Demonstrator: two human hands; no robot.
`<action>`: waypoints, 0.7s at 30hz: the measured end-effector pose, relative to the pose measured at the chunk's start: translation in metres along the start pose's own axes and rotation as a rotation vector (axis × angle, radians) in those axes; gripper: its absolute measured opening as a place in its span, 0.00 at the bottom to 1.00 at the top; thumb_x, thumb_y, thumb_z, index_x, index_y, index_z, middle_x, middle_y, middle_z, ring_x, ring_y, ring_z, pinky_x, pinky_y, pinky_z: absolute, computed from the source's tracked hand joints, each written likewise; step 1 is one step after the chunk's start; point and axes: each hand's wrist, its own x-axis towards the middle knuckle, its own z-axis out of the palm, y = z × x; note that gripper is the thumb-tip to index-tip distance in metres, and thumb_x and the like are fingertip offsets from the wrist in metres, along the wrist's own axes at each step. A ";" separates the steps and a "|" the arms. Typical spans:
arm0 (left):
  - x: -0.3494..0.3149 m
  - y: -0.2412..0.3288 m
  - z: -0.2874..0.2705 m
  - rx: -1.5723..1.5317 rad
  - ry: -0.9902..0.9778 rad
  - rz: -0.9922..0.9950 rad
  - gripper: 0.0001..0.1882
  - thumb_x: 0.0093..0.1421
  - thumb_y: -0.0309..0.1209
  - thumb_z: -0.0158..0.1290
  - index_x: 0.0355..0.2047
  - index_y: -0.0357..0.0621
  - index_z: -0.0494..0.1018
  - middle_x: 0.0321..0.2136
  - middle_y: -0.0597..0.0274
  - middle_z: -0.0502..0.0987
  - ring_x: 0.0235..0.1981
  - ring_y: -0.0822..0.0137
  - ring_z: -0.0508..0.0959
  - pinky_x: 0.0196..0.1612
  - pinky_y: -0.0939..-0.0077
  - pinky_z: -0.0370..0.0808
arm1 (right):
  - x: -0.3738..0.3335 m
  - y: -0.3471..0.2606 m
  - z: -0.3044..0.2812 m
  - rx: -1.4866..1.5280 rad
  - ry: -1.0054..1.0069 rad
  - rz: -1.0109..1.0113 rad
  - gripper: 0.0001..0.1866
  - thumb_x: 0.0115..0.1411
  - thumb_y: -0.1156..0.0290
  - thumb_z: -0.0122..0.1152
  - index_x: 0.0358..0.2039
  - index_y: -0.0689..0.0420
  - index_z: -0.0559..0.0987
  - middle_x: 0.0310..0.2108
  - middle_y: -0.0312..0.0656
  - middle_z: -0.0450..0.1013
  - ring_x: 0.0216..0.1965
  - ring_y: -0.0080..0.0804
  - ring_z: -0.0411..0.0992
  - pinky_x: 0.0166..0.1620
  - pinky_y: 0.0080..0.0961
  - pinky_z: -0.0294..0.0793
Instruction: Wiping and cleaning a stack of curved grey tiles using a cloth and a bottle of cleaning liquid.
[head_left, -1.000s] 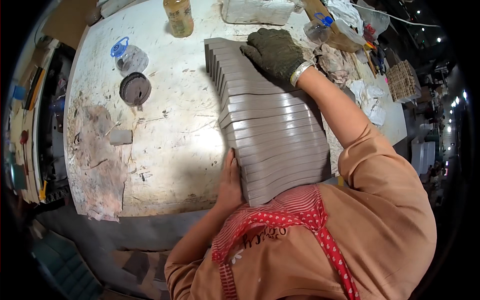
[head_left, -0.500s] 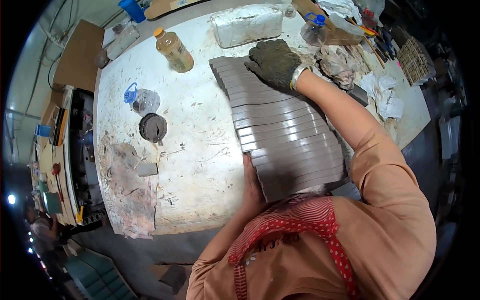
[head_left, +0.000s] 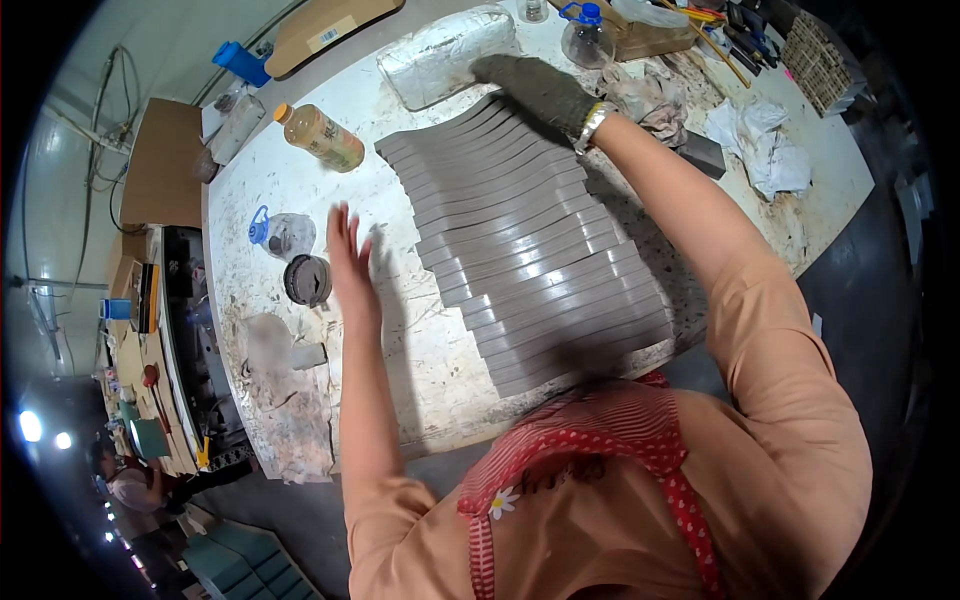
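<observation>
A long row of glossy grey strips (head_left: 530,250), set edge to edge and slightly wavy, lies across the white table in front of me. My right hand (head_left: 540,95), in a dark, soiled glove, reaches to the far end of the strips, fingers stretched toward a white wrapped block (head_left: 445,55). Whether its fingertips touch the block or the strips is hard to tell. My bare left hand (head_left: 352,262) is off the strips, held over the table to their left with its fingers extended and nothing in it.
Left of the strips are an orange-capped bottle (head_left: 322,138), a clear blue-capped container (head_left: 290,235), a small dark round pot (head_left: 307,280) and a stained cloth (head_left: 285,400). Crumpled rags (head_left: 765,145), a dark block (head_left: 702,155) and a woven basket (head_left: 815,65) stand right.
My left hand has left the near left edge of the strips and moved up and left over the table. My right hand has shifted slightly farther, toward the white block.
</observation>
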 end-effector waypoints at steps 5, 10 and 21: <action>0.087 -0.042 0.063 -0.177 -0.027 -0.273 0.43 0.64 0.66 0.34 0.64 0.43 0.60 0.61 0.59 0.64 0.59 0.64 0.67 0.61 0.67 0.63 | -0.043 0.008 -0.007 1.118 0.142 0.738 0.23 0.69 0.55 0.45 0.58 0.53 0.71 0.55 0.35 0.70 0.46 0.26 0.70 0.49 0.20 0.69; 0.071 -0.046 0.083 -0.389 -0.160 -0.345 0.44 0.64 0.67 0.31 0.60 0.39 0.64 0.51 0.56 0.73 0.49 0.62 0.74 0.52 0.69 0.72 | -0.074 -0.011 0.022 1.277 0.222 0.742 0.32 0.71 0.44 0.36 0.63 0.55 0.65 0.59 0.39 0.68 0.53 0.30 0.69 0.55 0.24 0.67; 0.122 -0.048 0.127 -0.455 -0.155 -0.350 0.42 0.65 0.66 0.34 0.60 0.40 0.63 0.50 0.57 0.72 0.50 0.61 0.73 0.53 0.68 0.71 | -0.032 0.057 0.063 1.480 0.304 0.459 0.28 0.73 0.58 0.36 0.66 0.63 0.59 0.65 0.45 0.60 0.65 0.29 0.58 0.67 0.22 0.52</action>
